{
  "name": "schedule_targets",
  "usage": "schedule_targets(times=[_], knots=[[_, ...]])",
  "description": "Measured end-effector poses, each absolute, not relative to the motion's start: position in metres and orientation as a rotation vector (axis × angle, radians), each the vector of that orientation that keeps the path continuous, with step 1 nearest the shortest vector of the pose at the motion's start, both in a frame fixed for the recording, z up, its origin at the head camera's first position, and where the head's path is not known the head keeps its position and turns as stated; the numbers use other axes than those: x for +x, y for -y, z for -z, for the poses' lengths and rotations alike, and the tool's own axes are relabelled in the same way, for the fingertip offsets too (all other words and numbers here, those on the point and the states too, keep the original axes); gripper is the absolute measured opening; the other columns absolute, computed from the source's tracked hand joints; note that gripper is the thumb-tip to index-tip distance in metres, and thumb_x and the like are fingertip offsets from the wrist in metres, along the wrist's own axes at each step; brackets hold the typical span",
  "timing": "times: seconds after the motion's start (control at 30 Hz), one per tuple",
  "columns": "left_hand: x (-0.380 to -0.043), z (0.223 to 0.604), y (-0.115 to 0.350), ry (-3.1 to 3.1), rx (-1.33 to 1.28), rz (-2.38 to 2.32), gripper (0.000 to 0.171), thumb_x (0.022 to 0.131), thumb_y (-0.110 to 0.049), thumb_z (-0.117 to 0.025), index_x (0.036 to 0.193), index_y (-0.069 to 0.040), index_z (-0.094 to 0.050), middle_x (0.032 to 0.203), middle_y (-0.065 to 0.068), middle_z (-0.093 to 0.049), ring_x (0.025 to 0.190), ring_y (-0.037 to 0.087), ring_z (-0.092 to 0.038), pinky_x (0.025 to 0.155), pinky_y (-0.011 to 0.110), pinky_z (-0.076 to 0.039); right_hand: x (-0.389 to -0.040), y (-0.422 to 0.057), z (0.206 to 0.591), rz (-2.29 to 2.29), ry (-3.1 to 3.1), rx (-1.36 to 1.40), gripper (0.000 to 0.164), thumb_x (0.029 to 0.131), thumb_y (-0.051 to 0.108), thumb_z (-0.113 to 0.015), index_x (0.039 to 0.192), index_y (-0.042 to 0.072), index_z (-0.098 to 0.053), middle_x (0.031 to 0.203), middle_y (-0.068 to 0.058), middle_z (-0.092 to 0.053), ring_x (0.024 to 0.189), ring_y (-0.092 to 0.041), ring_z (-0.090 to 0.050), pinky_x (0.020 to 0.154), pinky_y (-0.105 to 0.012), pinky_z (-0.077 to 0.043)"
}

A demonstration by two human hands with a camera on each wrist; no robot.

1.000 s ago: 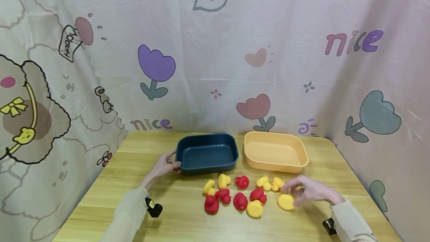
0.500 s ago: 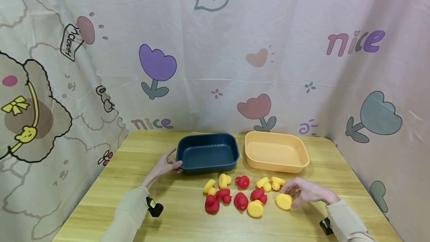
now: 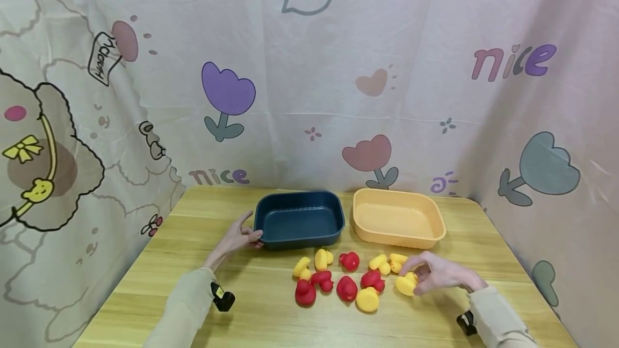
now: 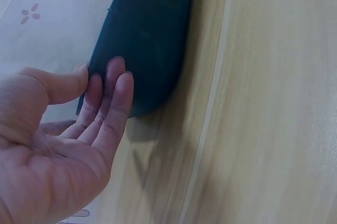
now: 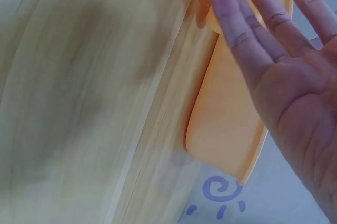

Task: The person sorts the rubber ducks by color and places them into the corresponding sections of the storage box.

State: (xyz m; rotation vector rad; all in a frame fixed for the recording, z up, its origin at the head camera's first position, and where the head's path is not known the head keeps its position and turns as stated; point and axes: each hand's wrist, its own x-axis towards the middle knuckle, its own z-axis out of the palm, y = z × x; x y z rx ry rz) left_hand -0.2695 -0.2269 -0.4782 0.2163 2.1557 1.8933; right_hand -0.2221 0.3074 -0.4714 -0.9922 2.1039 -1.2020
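Observation:
My left hand (image 3: pixel 238 236) is at the near left corner of a dark blue plastic basin (image 3: pixel 297 243). In the left wrist view the thumb lies at the basin's rim and the fingertips (image 4: pixel 122 90) against its outer wall, pinching it. My right hand (image 3: pixel 437 272) holds a yellow rubber duck (image 3: pixel 407 284) between thumb and fingers at the right of the duck group. The right wrist view shows that duck's eye and orange beak, part of it cut off by the frame. Just behind it another yellow duck (image 3: pixel 397 262) lies on the table, partly behind my fingers.
Several red ducks (image 3: pixel 347 289) and yellow ducks (image 3: pixel 367 300) lie loosely on the wooden table (image 3: pixel 261 310) in front of the basins. An orange basin (image 3: pixel 401 240) stands right of the blue one. A patterned curtain (image 3: pixel 300 95) hangs behind the table.
My right hand has shifted slightly left with the yellow duck, which has turned from showing its flat base to tilting onto its side. My left hand stays on the blue basin.

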Motion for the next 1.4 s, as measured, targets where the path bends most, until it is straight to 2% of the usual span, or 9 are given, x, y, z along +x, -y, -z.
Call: schedule_targets(times=[0.13,0.23,0.43,0.67,0.9,1.1,1.3,1.4], knots=[[-0.268,0.477,0.226,-2.158,0.213,-1.9,0.086,0.099,0.001,-0.057,0.156,0.011,0.005,0.076,0.002,-0.065,0.075,0.015,-0.074,0.082,0.042,-0.065,-0.224,-0.307,0.472,1.28,-2.089,-0.991,0.037,0.083,-0.001,-0.073,0.119,-0.006,-0.066,0.119,-0.026,-0.066,0.097,-0.003,-0.066,0.084,-0.023,-0.061],[-0.269,0.478,0.225,-2.165,0.209,-1.906,0.083,0.098,0.001,-0.057,0.156,0.013,0.002,0.076,0.002,-0.066,0.074,0.016,-0.074,0.081,0.041,-0.065,-0.225,-0.305,0.471,1.324,-2.108,-0.979,0.037,0.084,-0.001,-0.072,0.12,-0.007,-0.065,0.119,-0.025,-0.067,0.096,-0.004,-0.068,0.084,-0.024,-0.062],[-0.268,0.482,0.227,-2.205,0.267,-1.892,0.076,0.098,0.002,-0.058,0.154,0.016,-0.009,0.079,0.004,-0.069,0.074,0.016,-0.074,0.08,0.042,-0.065,-0.224,-0.298,0.469,1.402,-2.117,-0.971,0.04,0.086,-0.002,-0.071,0.124,-0.011,-0.06,0.12,-0.037,-0.062,0.097,-0.006,-0.07,0.085,-0.024,-0.062],[-0.265,0.484,0.227,-2.23,0.267,-1.914,0.074,0.097,0.002,-0.059,0.155,0.014,-0.014,0.079,0.006,-0.069,0.073,0.017,-0.074,0.08,0.044,-0.065,-0.228,-0.284,0.466,1.411,-2.255,-0.94,0.036,0.09,0.004,-0.071,0.124,-0.003,-0.062,0.116,-0.025,-0.068,0.097,-0.005,-0.068,0.086,-0.022,-0.059],[-0.266,0.481,0.224,-2.251,0.226,-1.917,0.073,0.097,0.001,-0.059,0.156,0.012,-0.017,0.078,0.004,-0.068,0.072,0.017,-0.074,0.08,0.043,-0.065,-0.24,-0.263,0.453,1.452,-2.349,-0.922,0.041,0.09,0.007,-0.072,0.127,-0.007,-0.061,0.125,-0.027,-0.063,0.104,-0.003,-0.067,0.095,-0.016,-0.055],[-0.265,0.482,0.222,-2.262,0.217,-1.91,0.073,0.097,0.002,-0.059,0.156,0.012,-0.016,0.078,0.005,-0.068,0.073,0.018,-0.074,0.08,0.044,-0.065,-0.25,-0.242,0.443,1.442,-2.484,-0.875,0.04,0.09,0.014,-0.075,0.127,0.002,-0.064,0.127,-0.019,-0.062,0.107,-0.006,-0.065,0.098,-0.015,-0.053],[-0.267,0.483,0.222,-2.263,0.223,-1.908,0.073,0.097,0.001,-0.059,0.156,0.012,-0.016,0.078,0.005,-0.069,0.073,0.018,-0.074,0.08,0.044,-0.065,-0.26,-0.221,0.431,1.351,-2.661,-0.83,0.049,0.088,0.019,-0.078,0.13,-0.001,-0.063,0.125,-0.017,-0.067,0.107,-0.023,-0.066,0.1,-0.031,-0.057],[-0.267,0.483,0.224,-2.261,0.217,-1.905,0.073,0.098,0.001,-0.058,0.156,0.012,-0.015,0.079,0.004,-0.069,0.073,0.016,-0.074,0.08,0.042,-0.065,-0.266,-0.208,0.425,1.34,-2.699,-0.782,0.05,0.087,0.02,-0.078,0.13,-0.002,-0.063,0.123,-0.016,-0.069,0.104,-0.025,-0.066,0.099,-0.04,-0.058]])
